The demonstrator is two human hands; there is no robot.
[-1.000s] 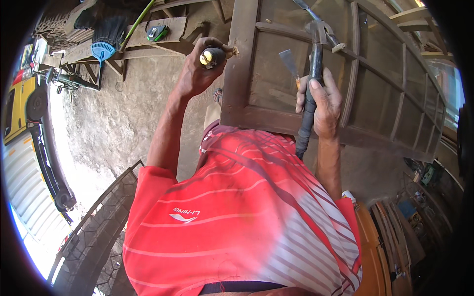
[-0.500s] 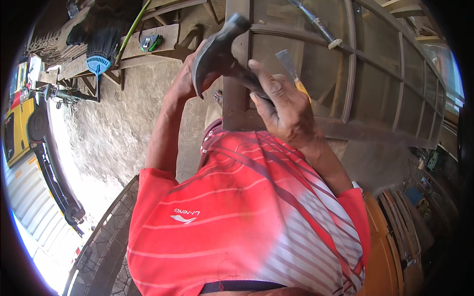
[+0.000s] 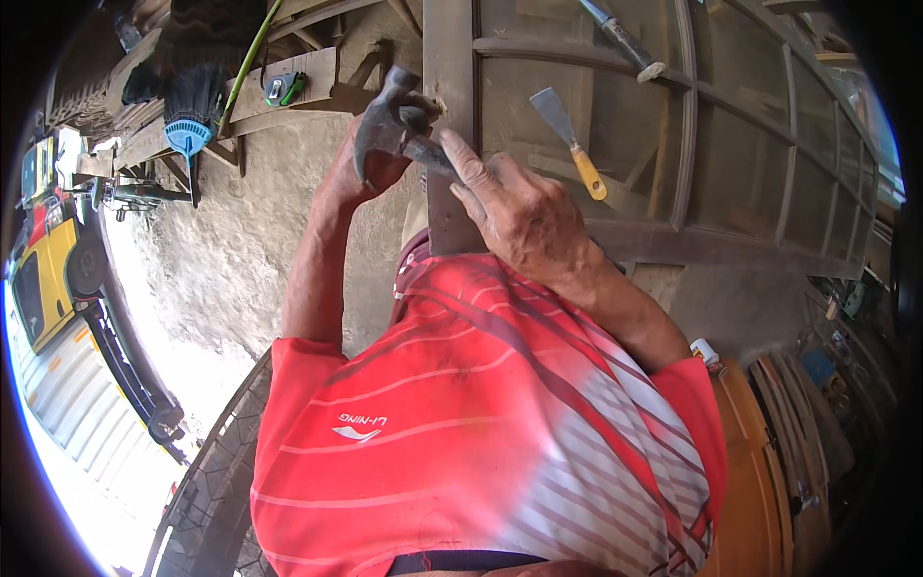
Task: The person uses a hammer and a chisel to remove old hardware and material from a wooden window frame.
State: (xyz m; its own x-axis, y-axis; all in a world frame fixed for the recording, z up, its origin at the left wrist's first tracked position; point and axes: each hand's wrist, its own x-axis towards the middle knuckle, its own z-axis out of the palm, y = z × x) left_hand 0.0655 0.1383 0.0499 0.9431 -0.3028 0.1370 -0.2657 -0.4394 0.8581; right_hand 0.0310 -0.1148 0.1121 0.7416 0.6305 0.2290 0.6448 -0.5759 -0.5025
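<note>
My right hand [image 3: 534, 213] is wrapped round the handle of a claw hammer [image 3: 386, 125], index finger stretched along it. The dark metal head lies over my left hand [image 3: 370, 171], which is at the left edge of a brown wooden paned frame [image 3: 449, 91]. My left fingers look curled, but the hammer head hides most of them and whatever they hold. On the frame's panes, right of my hands, lies a putty knife [image 3: 583, 165] with a yellow handle. Farther back on the frame rests a dark-handled tool [image 3: 621, 40] with a worn, pale end.
A green and black tape measure [image 3: 285, 88] sits on a wooden bench [image 3: 317, 72] at the far left. Beside it hang a blue broom [image 3: 188, 135] and a green stick [image 3: 245, 72]. A yellow truck [image 3: 46, 279] stands outside on the left. An orange wooden piece [image 3: 745, 462] is at lower right.
The hammer has moved left and down, over my left hand. My right hand moved left with it, uncovering the putty knife's yellow handle.
</note>
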